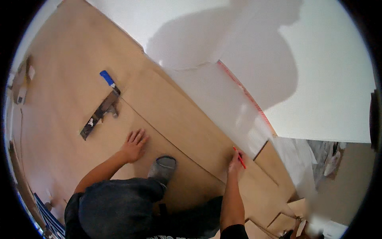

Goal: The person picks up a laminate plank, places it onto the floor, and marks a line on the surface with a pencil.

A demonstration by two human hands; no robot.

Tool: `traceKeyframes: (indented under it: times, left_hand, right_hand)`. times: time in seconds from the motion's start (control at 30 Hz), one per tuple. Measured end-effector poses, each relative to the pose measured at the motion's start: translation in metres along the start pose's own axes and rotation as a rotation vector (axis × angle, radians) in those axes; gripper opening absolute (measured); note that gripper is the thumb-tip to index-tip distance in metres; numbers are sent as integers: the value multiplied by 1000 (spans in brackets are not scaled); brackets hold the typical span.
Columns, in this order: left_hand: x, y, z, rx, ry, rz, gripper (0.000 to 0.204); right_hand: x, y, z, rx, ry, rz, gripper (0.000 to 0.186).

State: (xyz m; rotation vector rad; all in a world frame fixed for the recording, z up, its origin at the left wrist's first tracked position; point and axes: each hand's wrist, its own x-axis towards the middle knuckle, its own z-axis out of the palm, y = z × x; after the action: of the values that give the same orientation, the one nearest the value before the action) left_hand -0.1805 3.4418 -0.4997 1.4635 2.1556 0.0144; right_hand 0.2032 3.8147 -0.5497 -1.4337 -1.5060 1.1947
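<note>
My left hand (135, 147) lies flat on a brown paper or board sheet (67, 67), fingers stretched out and holding nothing. To the right, my right hand (234, 162) is closed round a thin red pencil or marker (241, 159). It rests at the far edge of a long brown strip (175, 115), beside the white wall. Which end of the red tool is the tip, I cannot tell. Beyond my left hand lies a long dark flat tool (99, 113) with a blue handle (106, 78); its exact kind is unclear.
My shoe (163, 167) stands on the brown sheet between my hands. A red-edged strip (246, 93) runs along the white wall. Cut brown pieces (274, 163) and crumpled clear plastic (324, 155) lie at the right. Blurred items (23, 85) sit along the far left.
</note>
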Motion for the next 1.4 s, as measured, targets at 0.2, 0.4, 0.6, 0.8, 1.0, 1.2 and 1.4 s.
traceKeyframes:
  times: [0.2,0.4,0.6,0.8,1.0,1.2,1.4]
  left_hand:
    - [-8,-6,9,17,-9,-24,74]
    - [-3,3,0,41,-35,-51,75]
    - [-1,5,-3,25,-30,-42,75]
    - [9,-7,-15,-62,52,-49,82]
    - [33,-51,-26,-11,233,-93,82]
    - [61,-58,-35,2,352,-212,83]
    - [71,-100,-16,280,482,-141,85]
  right_hand:
    - [-14,-48,24,63,-20,78,15]
    - [-8,-20,13,33,-33,-46,13]
    - [-1,-9,12,72,30,-7,14]
    - [-3,-9,11,130,31,-27,28]
    - [-34,-30,55,34,96,-197,38]
    - [-28,-18,68,-175,50,-328,34]
    - [-68,-38,107,-347,100,-396,28]
